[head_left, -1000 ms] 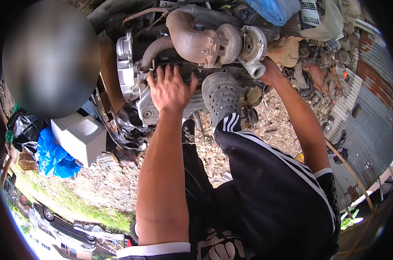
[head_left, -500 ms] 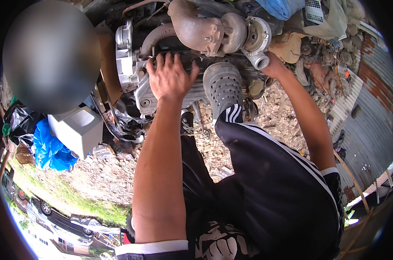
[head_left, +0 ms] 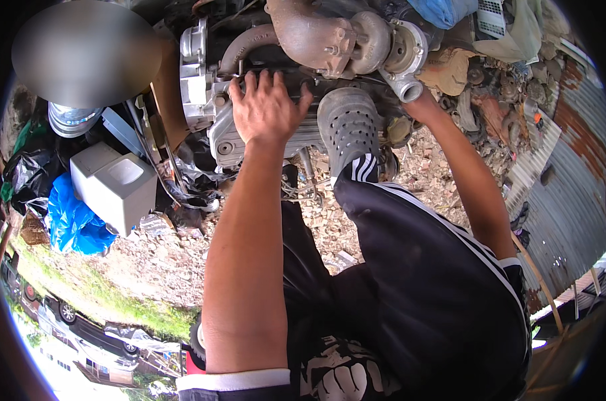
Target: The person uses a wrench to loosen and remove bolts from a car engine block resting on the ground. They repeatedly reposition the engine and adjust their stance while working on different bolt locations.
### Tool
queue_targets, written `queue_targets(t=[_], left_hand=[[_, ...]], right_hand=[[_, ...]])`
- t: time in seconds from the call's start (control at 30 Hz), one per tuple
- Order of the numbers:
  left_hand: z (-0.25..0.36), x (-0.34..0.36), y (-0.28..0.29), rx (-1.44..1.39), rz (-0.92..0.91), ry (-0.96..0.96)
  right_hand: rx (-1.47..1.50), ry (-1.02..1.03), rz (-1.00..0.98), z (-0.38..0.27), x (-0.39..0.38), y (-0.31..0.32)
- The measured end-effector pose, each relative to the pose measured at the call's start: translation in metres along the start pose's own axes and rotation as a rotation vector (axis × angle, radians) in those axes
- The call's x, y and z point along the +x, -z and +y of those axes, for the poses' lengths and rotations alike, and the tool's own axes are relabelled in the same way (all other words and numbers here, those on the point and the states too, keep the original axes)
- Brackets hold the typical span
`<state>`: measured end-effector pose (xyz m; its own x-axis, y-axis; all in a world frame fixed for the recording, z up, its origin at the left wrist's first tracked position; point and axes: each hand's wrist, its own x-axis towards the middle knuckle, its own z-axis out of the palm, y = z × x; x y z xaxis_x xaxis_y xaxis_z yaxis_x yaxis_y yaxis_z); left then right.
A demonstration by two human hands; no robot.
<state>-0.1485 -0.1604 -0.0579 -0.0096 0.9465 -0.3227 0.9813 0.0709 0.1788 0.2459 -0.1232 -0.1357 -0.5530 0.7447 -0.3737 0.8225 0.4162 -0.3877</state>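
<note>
A greasy metal engine (head_left: 224, 146) lies before me at the top of the view. My left hand (head_left: 268, 110) rests on its upper cover, fingers spread and holding nothing. Rusty pipework and a turbocharger (head_left: 372, 48) sit on the engine's far side. Beside the turbocharger's round outlet (head_left: 410, 91) is my right hand (head_left: 426, 108); its fingers are hidden behind that outlet, so what they touch cannot be seen. Between my hands, my foot in a grey clog (head_left: 346, 119) is raised against the engine.
To the left stand a white box-shaped container (head_left: 119, 190), a blue plastic bag (head_left: 76, 217) and black bags (head_left: 32, 174). Scrap metal parts (head_left: 493, 113) and corrugated sheets (head_left: 567, 187) lie to the right. Broken stones (head_left: 423, 180) cover the ground. A blurred patch hides the upper left.
The whole view has shifted slightly, and a round container now shows at the left below the blurred patch. Both hands and my foot keep nearly the same places on the engine.
</note>
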Motion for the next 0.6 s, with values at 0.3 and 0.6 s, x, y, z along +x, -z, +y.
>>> queue_targets(t=[0.3, 0.6], left_hand=[[-0.001, 0.003, 0.003, 0.011, -0.016, -0.005], [0.002, 0.002, 0.003, 0.008, -0.021, -0.002]], right_hand=[[0.107, -0.113, -0.126, -0.037, 0.011, 0.037], [-0.064, -0.442, -0.213, -0.168, -0.006, 0.080]])
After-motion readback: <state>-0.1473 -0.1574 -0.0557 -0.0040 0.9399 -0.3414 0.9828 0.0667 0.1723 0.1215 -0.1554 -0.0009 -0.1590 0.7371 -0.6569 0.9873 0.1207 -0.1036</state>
